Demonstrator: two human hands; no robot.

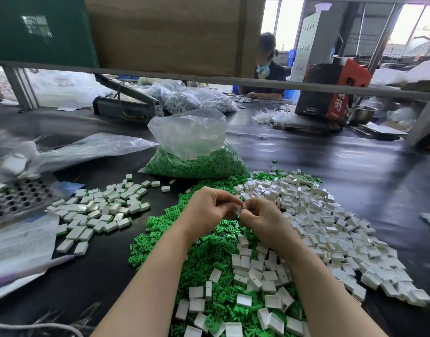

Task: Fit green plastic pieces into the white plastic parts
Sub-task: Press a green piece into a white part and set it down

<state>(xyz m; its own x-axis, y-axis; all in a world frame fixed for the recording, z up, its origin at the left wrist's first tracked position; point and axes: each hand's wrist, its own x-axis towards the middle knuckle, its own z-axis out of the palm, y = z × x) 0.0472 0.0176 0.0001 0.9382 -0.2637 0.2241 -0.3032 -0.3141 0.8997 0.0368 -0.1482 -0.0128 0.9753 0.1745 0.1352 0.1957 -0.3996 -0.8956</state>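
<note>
Green plastic pieces (pixel 209 242) lie in a loose heap at the near middle of the dark desk (pixel 330 161), running from its near edge up under both forearms. White plastic parts (pixel 330 227) spread in a wider heap along the heap's right side and mix into it near the front edge, so almost no bare surface shows close in. Above the green heap the left hand (pixel 206 210) and right hand (pixel 262 217) meet, fingers curled; the grip of each closes on one small white part (pixel 237 210) pinched between their fingertips, with a sliver of green at its lower edge.

Toward the left edge a separate cluster of white parts with green showing (pixel 99 210) lies on open desk, beside a perforated metal tray (pixel 19 198) and printed sheets in plastic (pixel 19 244). Bare dark surface opens on the right side beyond the white heap.

Behind the hands a clear bag of green pieces (pixel 194 154) stands, a flattened clear bag (pixel 87 147) to its left. Farther back sit a metal sealing machine (pixel 126 103), more filled bags (pixel 184 96), a red and black carton (pixel 330 91) and a steel bowl (pixel 362 113). A grey rail (pixel 209 80) crosses overhead. At the far edge another person (pixel 267 69) sits working.
</note>
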